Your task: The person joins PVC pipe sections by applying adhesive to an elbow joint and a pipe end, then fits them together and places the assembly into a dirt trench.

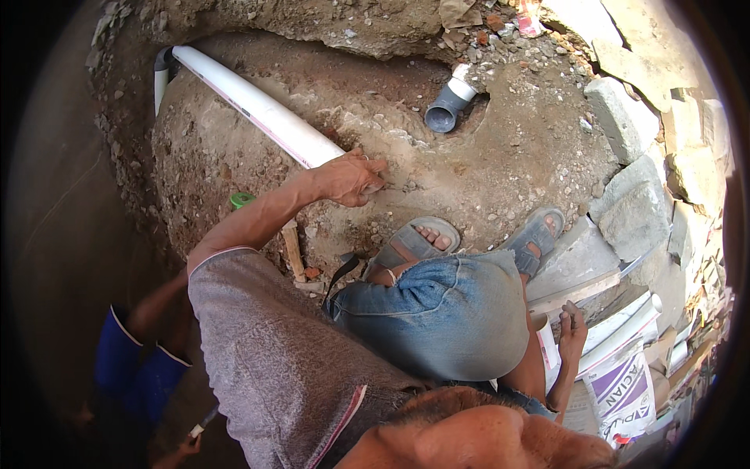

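A long white pipe [258,105] slants across the dirt, its far end fitted into a dark grey elbow [163,59]. My left hand [351,178] is closed over the pipe's near end, which its fingers hide. Right of that hand, a grey pipe fitting [447,108] with a white piece at its back lies in a hollow, its round mouth facing me. Beside my right knee hangs my right hand [573,324], fingers loosely bent and dark at the tips, with nothing visible in them. A short white pipe piece [547,344] is close to it.
Broken stone slabs [625,211] line the right side. White pipes [625,332] and a white and purple bag [621,395] lie at lower right. A green round thing [242,200] and a wood strip [293,250] are near my left arm. Another person's blue shorts [141,367] show lower left.
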Demonstrator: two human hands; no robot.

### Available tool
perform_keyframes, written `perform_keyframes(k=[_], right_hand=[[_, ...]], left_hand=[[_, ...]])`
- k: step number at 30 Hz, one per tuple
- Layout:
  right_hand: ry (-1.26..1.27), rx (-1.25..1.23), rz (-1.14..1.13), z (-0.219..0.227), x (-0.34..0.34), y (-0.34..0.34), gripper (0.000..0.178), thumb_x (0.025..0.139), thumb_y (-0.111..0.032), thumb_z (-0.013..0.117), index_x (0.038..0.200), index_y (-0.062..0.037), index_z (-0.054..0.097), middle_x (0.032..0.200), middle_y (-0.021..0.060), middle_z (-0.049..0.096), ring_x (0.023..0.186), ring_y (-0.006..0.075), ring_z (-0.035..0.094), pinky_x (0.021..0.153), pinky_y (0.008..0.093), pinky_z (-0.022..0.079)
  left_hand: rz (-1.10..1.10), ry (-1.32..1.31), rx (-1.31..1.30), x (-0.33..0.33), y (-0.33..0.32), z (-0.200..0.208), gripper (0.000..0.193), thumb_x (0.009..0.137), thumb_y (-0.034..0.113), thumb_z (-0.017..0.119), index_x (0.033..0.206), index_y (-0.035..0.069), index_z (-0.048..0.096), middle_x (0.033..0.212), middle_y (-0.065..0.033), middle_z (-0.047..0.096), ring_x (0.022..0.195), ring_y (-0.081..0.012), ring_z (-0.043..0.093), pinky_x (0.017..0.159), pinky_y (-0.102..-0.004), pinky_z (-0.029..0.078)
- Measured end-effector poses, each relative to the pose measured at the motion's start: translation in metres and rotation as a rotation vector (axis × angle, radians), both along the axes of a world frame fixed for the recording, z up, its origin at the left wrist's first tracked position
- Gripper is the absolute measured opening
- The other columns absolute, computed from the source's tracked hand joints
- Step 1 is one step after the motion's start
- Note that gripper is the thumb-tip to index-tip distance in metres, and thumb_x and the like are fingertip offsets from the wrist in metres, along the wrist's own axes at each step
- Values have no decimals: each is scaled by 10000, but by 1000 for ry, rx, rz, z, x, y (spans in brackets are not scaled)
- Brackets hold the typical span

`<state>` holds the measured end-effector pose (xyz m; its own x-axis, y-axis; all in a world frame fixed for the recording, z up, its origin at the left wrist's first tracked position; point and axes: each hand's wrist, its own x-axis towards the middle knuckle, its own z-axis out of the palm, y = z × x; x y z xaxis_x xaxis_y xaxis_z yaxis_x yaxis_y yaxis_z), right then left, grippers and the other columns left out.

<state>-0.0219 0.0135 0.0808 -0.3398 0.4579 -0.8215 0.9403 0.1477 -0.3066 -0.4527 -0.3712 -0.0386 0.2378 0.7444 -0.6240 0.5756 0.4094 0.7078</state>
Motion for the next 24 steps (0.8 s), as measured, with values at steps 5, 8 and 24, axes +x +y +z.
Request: perform_keyframes(k=[5, 8, 24], right_hand=[[33, -10, 80, -1, -5, 3, 325, 944, -183, 494, 1189, 25, 541, 1079, 179, 619, 1017, 240, 582, 892, 337, 435], [11, -25, -22, -2, -8, 9, 350, 944, -211, 501, 1198, 28, 532, 1089, 185, 615, 1022, 239, 579, 895, 329, 432], [202, 47, 115, -3, -81, 40, 336, 927, -214, 535, 1181, 4, 555, 837, 73, 599, 731, 117, 525, 671, 250, 435]], left_hand=[[143, 294, 31, 17, -5, 41, 362, 704, 64, 619, 1052, 87, 522, 1064, -116, 527, 1027, -278, 537, 917, -489, 355], [302, 488, 80, 23, -6, 62, 382, 741, 41, 568, 1118, 75, 513, 1111, -110, 550, 1121, -300, 503, 1007, -541, 286], [1410, 1021, -93, 66, -131, 262, 546, 761, -75, 463, 1276, 101, 512, 1312, -183, 495, 1241, -313, 457, 1016, -388, 373]])
